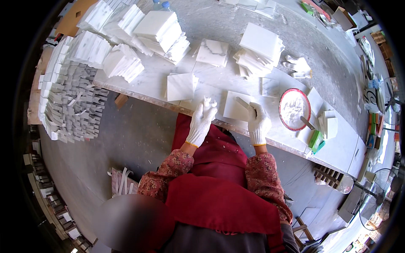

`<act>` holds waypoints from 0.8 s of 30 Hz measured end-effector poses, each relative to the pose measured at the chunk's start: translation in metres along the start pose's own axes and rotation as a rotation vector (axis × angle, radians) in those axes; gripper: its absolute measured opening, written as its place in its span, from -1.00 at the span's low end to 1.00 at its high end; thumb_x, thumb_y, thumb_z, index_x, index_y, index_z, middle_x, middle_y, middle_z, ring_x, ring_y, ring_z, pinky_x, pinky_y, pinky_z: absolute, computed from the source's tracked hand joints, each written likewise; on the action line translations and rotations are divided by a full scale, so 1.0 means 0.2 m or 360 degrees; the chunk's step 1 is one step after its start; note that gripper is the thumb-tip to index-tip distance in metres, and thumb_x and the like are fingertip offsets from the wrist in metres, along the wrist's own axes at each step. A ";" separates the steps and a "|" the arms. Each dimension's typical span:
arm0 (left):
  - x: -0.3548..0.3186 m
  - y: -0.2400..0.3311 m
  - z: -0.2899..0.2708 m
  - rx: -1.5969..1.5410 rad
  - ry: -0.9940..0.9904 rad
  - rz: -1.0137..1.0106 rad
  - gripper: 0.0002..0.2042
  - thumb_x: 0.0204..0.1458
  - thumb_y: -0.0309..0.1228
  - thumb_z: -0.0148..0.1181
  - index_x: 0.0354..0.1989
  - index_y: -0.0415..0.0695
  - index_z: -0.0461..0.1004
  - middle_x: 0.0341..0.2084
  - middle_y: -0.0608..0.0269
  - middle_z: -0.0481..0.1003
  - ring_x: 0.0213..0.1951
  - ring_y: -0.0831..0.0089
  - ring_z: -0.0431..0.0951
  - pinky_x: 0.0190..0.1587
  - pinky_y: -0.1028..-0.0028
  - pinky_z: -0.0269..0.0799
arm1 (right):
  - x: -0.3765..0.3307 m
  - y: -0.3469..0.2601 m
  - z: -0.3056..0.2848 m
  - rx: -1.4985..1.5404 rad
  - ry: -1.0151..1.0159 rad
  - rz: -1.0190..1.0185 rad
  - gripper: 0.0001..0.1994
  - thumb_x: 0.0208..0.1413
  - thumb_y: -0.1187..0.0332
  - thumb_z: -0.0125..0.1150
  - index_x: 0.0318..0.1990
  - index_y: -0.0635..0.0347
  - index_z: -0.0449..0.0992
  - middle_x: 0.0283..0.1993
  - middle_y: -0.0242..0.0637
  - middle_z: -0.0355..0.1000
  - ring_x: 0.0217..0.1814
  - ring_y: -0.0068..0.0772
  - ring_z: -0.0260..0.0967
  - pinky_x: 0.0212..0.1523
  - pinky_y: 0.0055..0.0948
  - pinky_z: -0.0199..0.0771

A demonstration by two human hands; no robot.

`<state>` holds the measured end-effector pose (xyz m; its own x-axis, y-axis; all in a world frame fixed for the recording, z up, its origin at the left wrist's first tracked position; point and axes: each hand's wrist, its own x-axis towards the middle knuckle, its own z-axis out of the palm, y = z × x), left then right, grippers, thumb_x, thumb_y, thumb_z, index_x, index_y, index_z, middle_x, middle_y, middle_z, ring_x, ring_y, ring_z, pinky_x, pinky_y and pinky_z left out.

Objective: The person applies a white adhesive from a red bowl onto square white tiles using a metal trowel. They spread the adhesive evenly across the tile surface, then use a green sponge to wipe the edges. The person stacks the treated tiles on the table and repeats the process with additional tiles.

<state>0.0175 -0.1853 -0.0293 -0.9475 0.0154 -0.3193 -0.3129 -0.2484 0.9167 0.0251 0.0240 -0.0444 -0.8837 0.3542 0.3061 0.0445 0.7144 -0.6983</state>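
My left hand (202, 121), in a white knitted glove, is raised at the table's near edge. Its fingers are bent with the tips apart, and nothing shows in them. My right hand (258, 122), gloved alike, is closed round a putty knife (242, 102). The blade points left over a square white tile (231, 110) lying near the edge. To the right stands a red-rimmed bowl (309, 110) of white paste, with another flat-handled tool (307, 122) leaning in it. Beyond my left hand lie a few grey-veined tiles (180, 87).
Tile stacks (259, 42) stand on the stone-topped table (147, 90), with more at the far left. A spare glove (298, 66) lies beyond the bowl. A green box (315, 140) and small tiles (328, 124) sit at right. A fan (379, 189) stands at far right.
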 end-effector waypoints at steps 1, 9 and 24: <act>0.00 0.00 -0.01 -0.0014 0.0001 -0.0021 -0.56 0.20 -0.43 0.18 0.22 -0.26 0.28 -0.03 0.21 0.50 -0.18 0.64 0.45 -0.17 0.61 0.42 | 0.00 -0.01 -0.01 -0.0046 0.0037 -0.0077 -0.88 0.11 0.36 0.25 -0.23 0.12 0.62 -0.34 -0.16 0.55 -0.35 -0.18 0.51 -0.26 -0.36 0.47; 0.03 -0.06 0.02 0.0785 0.0102 0.0420 -0.54 0.14 -0.44 0.21 0.22 -0.23 0.32 -0.07 0.13 0.55 -0.09 0.38 0.57 -0.03 0.47 0.45 | 0.03 -0.10 0.05 0.0154 -0.0193 0.0321 -0.85 0.13 0.23 0.23 -0.19 -0.01 0.59 -0.38 -0.18 0.56 -0.35 -0.13 0.53 -0.30 -0.25 0.48; 0.11 -0.07 0.12 0.2144 0.0262 0.1081 -0.57 -0.10 -0.33 0.36 0.03 0.12 0.49 -0.26 0.39 0.61 -0.34 0.20 0.58 -0.31 0.24 0.48 | 0.15 -0.09 0.18 -0.0206 -0.0327 0.0699 -0.78 0.11 0.21 0.22 -0.18 0.09 0.48 -0.38 -0.18 0.53 -0.36 -0.18 0.50 -0.32 -0.22 0.43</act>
<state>-0.0006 -0.1582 -0.0423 -0.9430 0.1379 0.3027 0.2562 0.8817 0.3962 -0.0190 0.0011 -0.0459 -0.8416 0.5212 -0.1419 0.4788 0.5982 -0.6426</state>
